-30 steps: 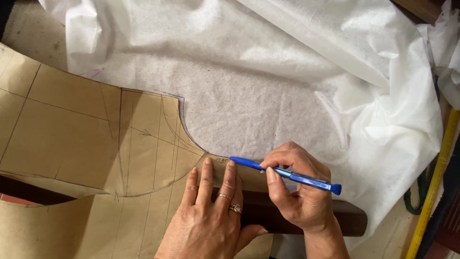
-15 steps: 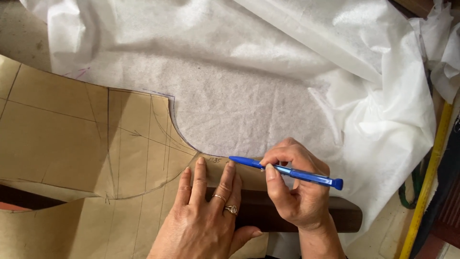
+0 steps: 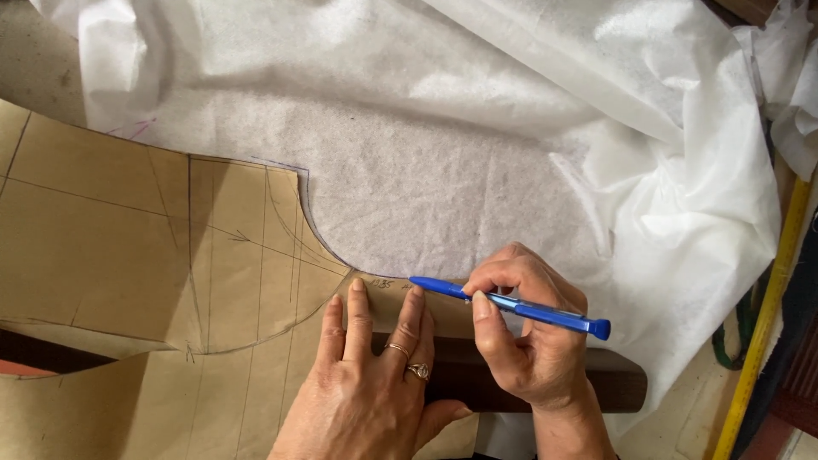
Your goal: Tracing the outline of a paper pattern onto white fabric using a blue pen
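Note:
A brown paper pattern piece [image 3: 128,247] with pencil lines and a curved cut-out lies on thin white interfacing fabric [image 3: 443,162]. My left hand [image 3: 366,383] presses flat on the pattern's lower right part, fingers spread, with two rings on one finger. My right hand [image 3: 528,341] grips a blue pen [image 3: 511,305], its tip touching the fabric at the pattern's top edge, just right of the curve. A blue traced line follows the curved edge.
A dark brown wooden block [image 3: 613,388] lies under my right wrist. Crumpled white fabric [image 3: 682,111] piles up at the right. A yellow strip [image 3: 767,315] runs along the right edge. A second brown paper piece [image 3: 102,409] lies at the bottom left.
The view has shifted slightly, so the pattern sits further right in frame. My hands and the pen stay at the same spot on the pattern edge.

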